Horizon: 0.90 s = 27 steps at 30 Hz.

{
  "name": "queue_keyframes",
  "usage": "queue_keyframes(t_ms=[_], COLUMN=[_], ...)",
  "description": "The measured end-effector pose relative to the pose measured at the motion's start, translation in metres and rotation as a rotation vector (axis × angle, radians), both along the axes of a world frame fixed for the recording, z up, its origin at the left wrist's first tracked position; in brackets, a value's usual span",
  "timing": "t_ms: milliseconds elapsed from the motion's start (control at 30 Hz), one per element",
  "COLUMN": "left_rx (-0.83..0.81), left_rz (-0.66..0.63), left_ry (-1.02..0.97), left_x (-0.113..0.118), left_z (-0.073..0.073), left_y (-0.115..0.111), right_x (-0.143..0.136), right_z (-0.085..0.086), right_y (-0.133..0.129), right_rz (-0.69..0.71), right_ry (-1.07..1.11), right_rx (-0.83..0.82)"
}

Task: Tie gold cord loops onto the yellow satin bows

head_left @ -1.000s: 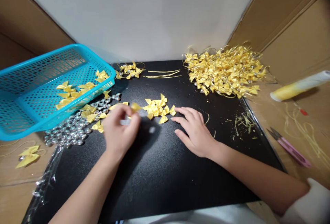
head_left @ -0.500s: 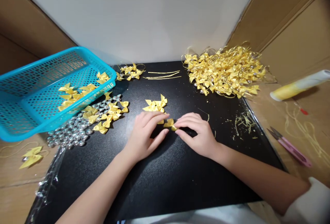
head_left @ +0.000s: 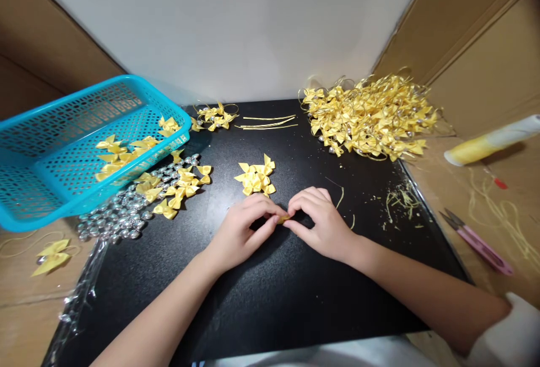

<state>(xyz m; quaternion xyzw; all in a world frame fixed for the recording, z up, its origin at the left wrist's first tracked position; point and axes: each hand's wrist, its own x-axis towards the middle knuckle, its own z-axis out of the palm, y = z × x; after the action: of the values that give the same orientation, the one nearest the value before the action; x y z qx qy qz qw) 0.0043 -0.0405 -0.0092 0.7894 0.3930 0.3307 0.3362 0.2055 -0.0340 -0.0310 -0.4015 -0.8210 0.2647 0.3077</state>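
Observation:
Between my fingertips is a yellow ribbon bow [head_left: 283,218], mostly covered by the fingers. My left hand [head_left: 248,223] pinches its left side between thumb and forefinger, and my right hand [head_left: 317,219] pinches its right side. Both hands rest low over the black tabletop [head_left: 270,294]. Just beyond my left hand lies a small cluster of yellow bows [head_left: 256,177]. Left of that, more bows [head_left: 182,187] lie on and beside a heap of silver beads [head_left: 116,215].
A blue basket [head_left: 84,201] with several bows stands at left. Gold cords [head_left: 268,122] lie at the back near a big pile of corded bows [head_left: 371,119]. Thread scraps [head_left: 403,201], pink snips [head_left: 478,246] and a yellow-white spool [head_left: 489,141] are at right.
My left hand has moved slightly right and closed on the bow, which is now mostly hidden. The hands are closer together, and the bow cluster behind is more exposed.

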Motion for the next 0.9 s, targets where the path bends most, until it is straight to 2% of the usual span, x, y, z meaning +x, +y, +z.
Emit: queue_keyframes(t_ms=[200,367,567,900], left_rx=[0.036,0.065,0.035,-0.022], left_rz=[-0.056,-0.138,-0.185,-0.179], left_ry=[0.041,0.124,0.129,0.157], left_x=[-0.003,-0.010,-0.010,-0.012], left_z=[0.002,0.004,0.001,-0.003], left_y=[0.002,0.006,0.007,0.007], right_x=[-0.001,0.001,0.001,0.002], right_z=[0.005,0.005,0.005,0.007], right_y=[0.000,0.001,0.002,0.002], right_rz=[0.095,0.170,0.205,0.242], right_ry=[-0.125,-0.092,-0.067,-0.050], right_rx=[-0.036,-0.095,-0.122,-0.159])
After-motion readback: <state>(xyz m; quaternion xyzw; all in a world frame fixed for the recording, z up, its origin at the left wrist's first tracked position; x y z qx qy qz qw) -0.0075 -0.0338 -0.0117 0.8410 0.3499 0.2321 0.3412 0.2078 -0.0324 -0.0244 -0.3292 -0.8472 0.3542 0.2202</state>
